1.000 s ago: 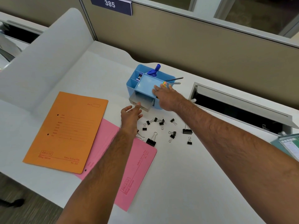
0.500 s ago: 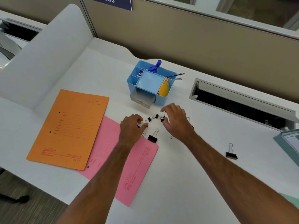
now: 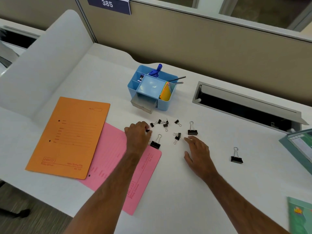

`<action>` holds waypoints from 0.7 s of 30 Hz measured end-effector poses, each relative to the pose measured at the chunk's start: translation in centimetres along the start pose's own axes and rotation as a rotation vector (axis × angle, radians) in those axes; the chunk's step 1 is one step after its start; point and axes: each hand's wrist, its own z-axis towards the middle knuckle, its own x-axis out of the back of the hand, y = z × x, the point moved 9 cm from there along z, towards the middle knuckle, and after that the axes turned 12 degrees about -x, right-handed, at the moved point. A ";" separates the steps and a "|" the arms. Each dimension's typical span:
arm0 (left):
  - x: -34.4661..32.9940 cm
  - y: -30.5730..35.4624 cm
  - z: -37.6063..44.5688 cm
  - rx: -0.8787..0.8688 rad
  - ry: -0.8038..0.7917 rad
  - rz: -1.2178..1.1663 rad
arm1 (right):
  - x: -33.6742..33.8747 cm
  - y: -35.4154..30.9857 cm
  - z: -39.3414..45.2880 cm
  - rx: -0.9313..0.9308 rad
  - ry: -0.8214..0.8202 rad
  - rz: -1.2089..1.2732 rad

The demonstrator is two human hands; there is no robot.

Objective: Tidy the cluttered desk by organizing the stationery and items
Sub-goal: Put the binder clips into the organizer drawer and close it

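White tabletop (image 3: 194,191) runs up to a beige partition, and the scattered binder clips (image 3: 164,124) sit in its middle, just near of the blue organizer (image 3: 166,105), whose small grey drawer (image 3: 143,103) stands pulled open toward them. The left hand (image 3: 137,135) is curled with its fingertips pinched on a small clip (image 3: 148,130) at the left edge of the cluster; how firm that pinch is I cannot tell. The right hand (image 3: 198,152) is spread open, holding nothing, its fingertips just near of a large clip (image 3: 192,131). Another large clip (image 3: 155,144) lies against the far corner of the pink folder (image 3: 114,159), which is partly covered by the orange folder (image 3: 67,137) on the left. One more clip (image 3: 236,158) lies well apart to the right.

I judge the main risk to be a dropped clip: these are small with wire handles, and a light pinch could let one slip on the way to the drawer. The tangled little ones may lift together and shed one. A sweeping right hand could flick clips toward the open cable tray (image 3: 244,105), where they would be awkward to recover. The lone clip on the right is easy to overlook.
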 end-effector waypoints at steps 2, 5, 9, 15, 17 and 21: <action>0.2 -0.2 -0.2 0.023 0.007 -0.030 | -0.1 0.4 -0.4 -0.012 0.006 0.003; 0.4 -0.5 -0.6 0.041 0.013 -0.088 | 0.1 0.6 -0.7 -0.014 0.024 0.000; 0.6 -0.7 -1.3 0.057 0.004 -0.175 | 0.3 0.2 -0.4 -0.007 0.040 0.002; 2.1 -0.9 -1.3 0.044 0.059 -0.334 | 0.7 -0.9 0.8 0.020 0.055 -0.016; 3.3 -0.6 -0.9 0.029 0.096 -0.363 | 0.6 -1.3 1.3 0.037 0.047 -0.027; 6.6 0.9 0.8 -0.095 0.215 -0.360 | 0.4 -2.3 2.3 0.067 0.026 -0.074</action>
